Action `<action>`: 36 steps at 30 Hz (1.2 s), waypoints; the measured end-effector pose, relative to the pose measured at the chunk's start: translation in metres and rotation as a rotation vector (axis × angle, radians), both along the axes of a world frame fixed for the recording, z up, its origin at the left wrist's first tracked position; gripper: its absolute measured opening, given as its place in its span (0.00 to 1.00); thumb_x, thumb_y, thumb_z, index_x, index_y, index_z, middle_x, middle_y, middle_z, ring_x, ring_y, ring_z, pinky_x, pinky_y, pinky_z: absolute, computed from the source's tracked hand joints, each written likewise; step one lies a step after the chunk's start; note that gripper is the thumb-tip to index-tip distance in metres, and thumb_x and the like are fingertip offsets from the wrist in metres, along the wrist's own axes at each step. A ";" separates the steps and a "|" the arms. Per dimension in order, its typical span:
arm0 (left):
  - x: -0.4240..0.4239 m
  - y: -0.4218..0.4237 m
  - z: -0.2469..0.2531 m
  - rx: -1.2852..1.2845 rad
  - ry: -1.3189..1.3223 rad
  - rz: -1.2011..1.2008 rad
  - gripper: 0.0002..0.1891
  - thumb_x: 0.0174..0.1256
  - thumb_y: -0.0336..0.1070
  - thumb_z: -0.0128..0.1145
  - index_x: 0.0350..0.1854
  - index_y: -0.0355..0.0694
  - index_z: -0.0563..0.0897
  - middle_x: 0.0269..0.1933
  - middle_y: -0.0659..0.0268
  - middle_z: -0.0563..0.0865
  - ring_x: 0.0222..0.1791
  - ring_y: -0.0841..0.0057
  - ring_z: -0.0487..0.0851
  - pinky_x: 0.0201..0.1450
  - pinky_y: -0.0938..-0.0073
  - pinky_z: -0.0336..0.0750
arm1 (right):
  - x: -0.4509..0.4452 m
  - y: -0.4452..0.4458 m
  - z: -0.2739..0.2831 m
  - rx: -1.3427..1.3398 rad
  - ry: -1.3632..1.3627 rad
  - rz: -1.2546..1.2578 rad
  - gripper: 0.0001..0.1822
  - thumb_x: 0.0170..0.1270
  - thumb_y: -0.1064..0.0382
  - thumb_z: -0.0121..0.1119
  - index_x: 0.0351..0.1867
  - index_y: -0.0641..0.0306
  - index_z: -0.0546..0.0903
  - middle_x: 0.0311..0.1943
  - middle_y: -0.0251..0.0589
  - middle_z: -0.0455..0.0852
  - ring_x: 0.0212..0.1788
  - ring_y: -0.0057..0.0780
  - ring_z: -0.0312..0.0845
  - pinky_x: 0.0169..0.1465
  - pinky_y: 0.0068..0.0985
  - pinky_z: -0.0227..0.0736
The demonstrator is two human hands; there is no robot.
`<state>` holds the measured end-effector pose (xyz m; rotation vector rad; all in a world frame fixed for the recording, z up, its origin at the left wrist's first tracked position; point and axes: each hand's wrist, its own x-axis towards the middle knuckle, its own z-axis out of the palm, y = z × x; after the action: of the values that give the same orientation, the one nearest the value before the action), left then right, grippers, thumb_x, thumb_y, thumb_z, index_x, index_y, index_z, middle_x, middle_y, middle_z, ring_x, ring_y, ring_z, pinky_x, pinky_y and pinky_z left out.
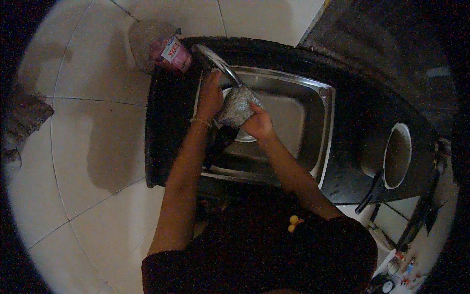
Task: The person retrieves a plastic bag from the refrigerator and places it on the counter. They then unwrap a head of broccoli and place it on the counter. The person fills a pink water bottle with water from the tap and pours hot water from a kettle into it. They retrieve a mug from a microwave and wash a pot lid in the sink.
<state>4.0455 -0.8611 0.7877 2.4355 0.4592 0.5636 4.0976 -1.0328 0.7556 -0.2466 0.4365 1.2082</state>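
Under the spout of a curved metal faucet (pixel 220 62), a crinkled, silvery, see-through piece (pixel 237 108) hangs over a stainless steel sink (pixel 319 147). My right hand (pixel 260 123) grips its right edge, thumb on top. My left hand (pixel 211 93) is at its left side, close to the faucet, with the fingers pointing away from me; whether they hold the piece is unclear. Beneath the hands, part of a round dish's pale rim (pixel 246 139) shows in the sink. A dark object (pixel 222 141) lies just below the piece, too dim to name.
A pink container (pixel 176 57) with a printed label stands at the counter's back left corner. On the right of the black counter (pixel 345 176) is a pot (pixel 398 156), its dark handle (pixel 369 193) jutting past the front edge. Pale floor tiles (pixel 99 139) lie left.
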 end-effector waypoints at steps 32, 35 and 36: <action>0.024 -0.002 -0.018 -0.116 0.022 0.103 0.14 0.58 0.28 0.51 0.47 0.32 0.73 0.46 0.47 0.74 0.47 0.50 0.73 0.49 0.58 0.69 | -0.028 0.017 -0.081 -0.618 -2.472 0.401 0.25 0.62 0.55 0.50 0.59 0.62 0.68 0.61 0.57 0.64 0.64 0.55 0.57 0.67 0.47 0.49; 0.031 -0.004 -0.011 -0.151 -0.175 0.088 0.11 0.59 0.29 0.50 0.42 0.31 0.73 0.42 0.48 0.75 0.44 0.51 0.74 0.45 0.58 0.69 | -0.027 0.017 -0.089 -0.630 -2.505 0.255 0.24 0.61 0.56 0.50 0.58 0.63 0.69 0.59 0.58 0.66 0.63 0.57 0.57 0.68 0.47 0.48; 0.021 0.002 -0.002 -0.219 -0.107 0.142 0.11 0.60 0.30 0.50 0.43 0.31 0.73 0.43 0.48 0.76 0.44 0.52 0.74 0.45 0.58 0.69 | -0.026 0.022 -0.069 -0.617 -2.481 0.256 0.23 0.61 0.57 0.51 0.57 0.63 0.70 0.58 0.58 0.66 0.63 0.57 0.57 0.68 0.48 0.47</action>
<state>4.0667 -0.8595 0.7852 2.1655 0.6188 0.6634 4.0719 -1.0108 0.6867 -1.9733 -1.4620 0.2127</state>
